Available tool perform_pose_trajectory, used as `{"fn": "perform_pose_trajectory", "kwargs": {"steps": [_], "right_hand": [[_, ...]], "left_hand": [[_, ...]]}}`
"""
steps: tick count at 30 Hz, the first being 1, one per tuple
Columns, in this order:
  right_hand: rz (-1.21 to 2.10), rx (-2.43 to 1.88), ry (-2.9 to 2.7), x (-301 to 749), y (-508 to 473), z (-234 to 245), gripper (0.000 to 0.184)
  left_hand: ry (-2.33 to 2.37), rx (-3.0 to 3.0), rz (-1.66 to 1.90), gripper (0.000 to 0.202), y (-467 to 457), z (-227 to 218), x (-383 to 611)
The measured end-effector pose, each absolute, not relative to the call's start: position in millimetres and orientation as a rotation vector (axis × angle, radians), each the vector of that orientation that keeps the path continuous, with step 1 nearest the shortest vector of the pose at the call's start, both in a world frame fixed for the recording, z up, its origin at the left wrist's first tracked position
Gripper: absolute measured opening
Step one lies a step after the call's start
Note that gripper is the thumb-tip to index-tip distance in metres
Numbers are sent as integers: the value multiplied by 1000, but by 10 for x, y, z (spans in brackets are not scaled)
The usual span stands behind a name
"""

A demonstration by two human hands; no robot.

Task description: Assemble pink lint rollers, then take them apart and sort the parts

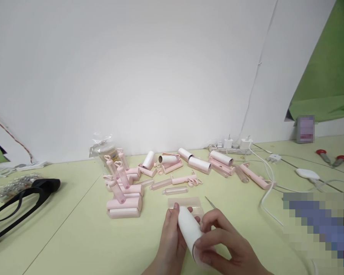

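My left hand [172,236] is wrapped round a white lint roller refill [188,225], a paper-covered roll held tilted over the table's near middle. The fingers of my right hand [226,240] are closed on the lower right end of the same roll, at its edge. A pale, translucent pink cover piece [186,201] lies flat just behind the roll, partly hidden by my hands. Beside it, a thin metal tool [210,201] runs under my right hand, so its other end is hidden.
Assembled pink lint rollers [124,206] stand left of centre. Behind are several white rolls [200,165], pink handles [184,179] and clear tubes [175,190]. A power strip [229,149] with white cables lies at the wall. A black strap-like object [40,191] lies left; red-handled tools [323,154] lie right.
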State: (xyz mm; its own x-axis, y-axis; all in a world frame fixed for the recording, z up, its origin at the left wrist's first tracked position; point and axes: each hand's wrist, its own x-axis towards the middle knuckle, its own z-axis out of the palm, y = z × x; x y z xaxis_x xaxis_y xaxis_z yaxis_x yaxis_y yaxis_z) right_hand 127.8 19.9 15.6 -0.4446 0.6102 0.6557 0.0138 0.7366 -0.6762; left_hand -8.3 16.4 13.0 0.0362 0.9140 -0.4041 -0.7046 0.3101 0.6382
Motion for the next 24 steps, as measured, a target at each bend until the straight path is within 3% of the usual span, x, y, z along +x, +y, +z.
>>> {"fn": "perform_pose_trajectory", "kwargs": {"steps": [3, 11, 16, 21, 24], "right_hand": [[622, -457, -2006, 1290, 186, 157, 32], [289, -494, -2239, 1280, 97, 291, 21], [-245, -350, -2170, 1196, 105, 302, 19], [-353, -331, -2106, 1087, 132, 130, 9], [-445, -270, -2108, 1021, 114, 107, 12]], "left_hand": [[890, 330, 1230, 36, 157, 134, -85], [830, 250, 1234, 29, 152, 140, -69], [935, 289, 1226, 42, 130, 182, -82], [819, 149, 1043, 56, 136, 143, -109], [747, 146, 891, 61, 146, 133, -126]]}}
